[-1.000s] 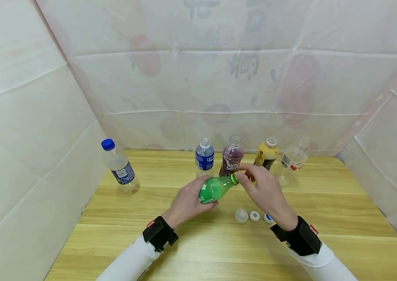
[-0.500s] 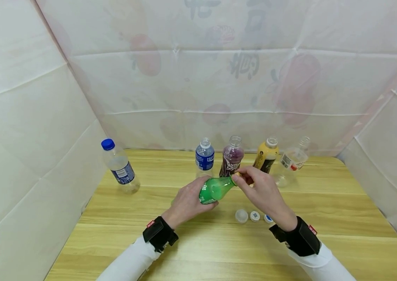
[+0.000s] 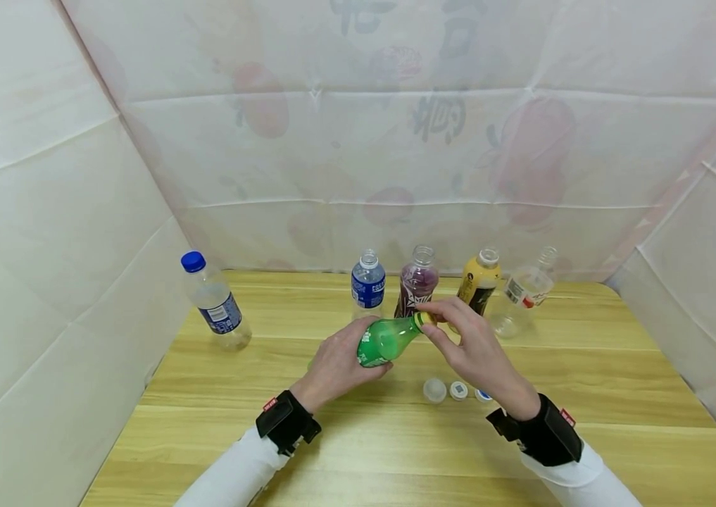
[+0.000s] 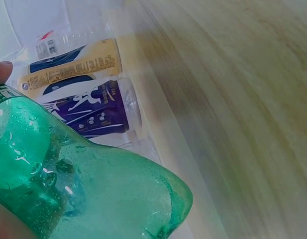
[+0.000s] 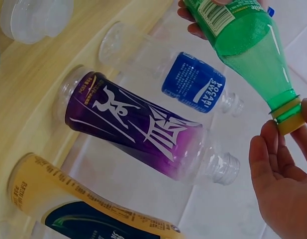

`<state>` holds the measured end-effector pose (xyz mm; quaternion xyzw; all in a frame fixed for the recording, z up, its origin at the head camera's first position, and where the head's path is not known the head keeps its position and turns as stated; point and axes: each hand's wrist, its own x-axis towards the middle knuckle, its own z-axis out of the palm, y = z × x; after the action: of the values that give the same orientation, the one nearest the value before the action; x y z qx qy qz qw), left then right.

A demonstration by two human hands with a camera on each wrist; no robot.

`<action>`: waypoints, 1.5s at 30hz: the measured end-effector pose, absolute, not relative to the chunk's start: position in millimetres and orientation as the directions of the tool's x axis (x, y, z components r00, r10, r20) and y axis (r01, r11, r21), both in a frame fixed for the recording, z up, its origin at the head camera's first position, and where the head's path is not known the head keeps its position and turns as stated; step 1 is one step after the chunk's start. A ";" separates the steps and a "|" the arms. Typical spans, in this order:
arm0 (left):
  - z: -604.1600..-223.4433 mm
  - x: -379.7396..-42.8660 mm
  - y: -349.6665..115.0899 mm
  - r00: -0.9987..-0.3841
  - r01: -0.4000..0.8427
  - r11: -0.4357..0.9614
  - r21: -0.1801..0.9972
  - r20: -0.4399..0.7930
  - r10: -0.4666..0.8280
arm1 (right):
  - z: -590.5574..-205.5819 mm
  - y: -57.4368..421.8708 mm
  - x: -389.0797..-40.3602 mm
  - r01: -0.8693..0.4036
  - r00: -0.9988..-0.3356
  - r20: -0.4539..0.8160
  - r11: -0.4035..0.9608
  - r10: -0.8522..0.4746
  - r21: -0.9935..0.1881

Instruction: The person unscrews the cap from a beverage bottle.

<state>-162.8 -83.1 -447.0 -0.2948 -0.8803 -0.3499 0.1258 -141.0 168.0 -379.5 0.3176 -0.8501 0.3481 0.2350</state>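
Observation:
My left hand (image 3: pixel 338 358) grips a green soda bottle (image 3: pixel 388 341) round its body. The bottle lies tilted, its neck toward the right hand, above the table. At the neck sits a yellow cap (image 5: pixel 290 117), pinched by the thumb and fingers of my right hand (image 3: pixel 474 345). The cap is on the bottle's mouth in the right wrist view. Bubbles or drops show inside the green plastic in the left wrist view. Behind the hands stand an uncapped blue-label bottle (image 3: pixel 368 287), a purple bottle (image 3: pixel 418 282) and a yellow bottle (image 3: pixel 479 282), the last two partly hidden.
A clear bottle (image 3: pixel 522 296) without a cap stands at the back right. A bottle with a blue cap (image 3: pixel 218 303) stands at the far left. Loose caps (image 3: pixel 435 390) lie in a row on the wooden table (image 3: pixel 358 451) near the right wrist. Cloth walls surround the table.
My right fingers have shifted round the yellow cap, closing in on it and then spreading somewhat. The left hand and green bottle have stayed nearly still.

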 end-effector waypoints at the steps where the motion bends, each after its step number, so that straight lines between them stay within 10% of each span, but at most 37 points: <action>1: -447.3 -163.0 -83.1 -0.795 0.607 0.582 0.541 0.429 0.429 | -379.3 168.2 -141.0 -0.708 -0.685 0.623 0.551 -0.379 -0.443; 45: -443.2 -174.1 -120.3 -0.840 0.537 0.584 0.608 0.446 0.308 | -431.5 172.1 -138.6 -0.694 -0.716 0.374 0.655 -0.590 -0.297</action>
<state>-174.1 -120.3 -443.2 -0.2408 -0.8777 -0.3870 0.1478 -138.6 172.1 -431.5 0.3561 -0.9014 0.2135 0.1228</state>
